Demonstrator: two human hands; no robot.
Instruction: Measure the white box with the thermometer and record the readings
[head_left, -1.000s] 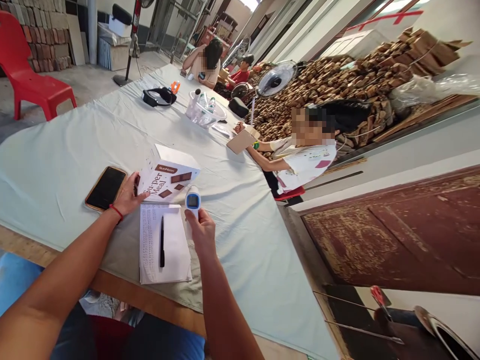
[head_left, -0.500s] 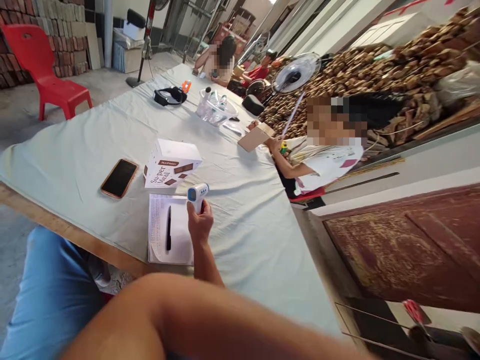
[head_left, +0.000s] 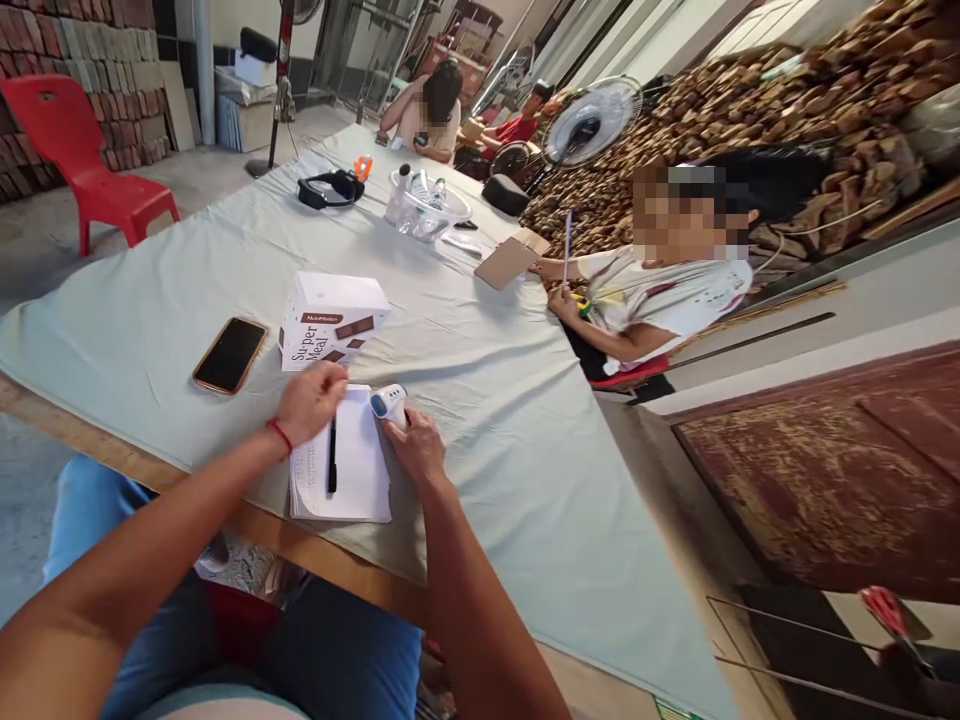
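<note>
My right hand [head_left: 417, 442] is wrapped round the handle of a white and blue infrared thermometer [head_left: 388, 402], held at the right edge of a stack of paper [head_left: 364, 465]. My left hand [head_left: 311, 402], with a red bracelet at the wrist, hovers over the stack's upper left corner with its fingers curled together; whether anything is in them is hidden. Below that hand a black pen [head_left: 331, 462] lies lengthwise on the paper. Just beyond stands a white box [head_left: 330, 305] printed "Super Meal", and a phone [head_left: 230, 355] lies face up to its left.
A pale cloth covers the table [head_left: 517, 500]. Farther back are a basket of bottles [head_left: 427, 205], a black headband-like strap [head_left: 330, 190] and a brown board [head_left: 511, 260]. A person [head_left: 637, 300] sits at the right, holding a tape measure. A red chair [head_left: 97, 170] stands left.
My left arm, earlier across the bottom of the view, has come down, and its hand is now over the paper. The thermometer in my right hand has dropped slightly lower.
</note>
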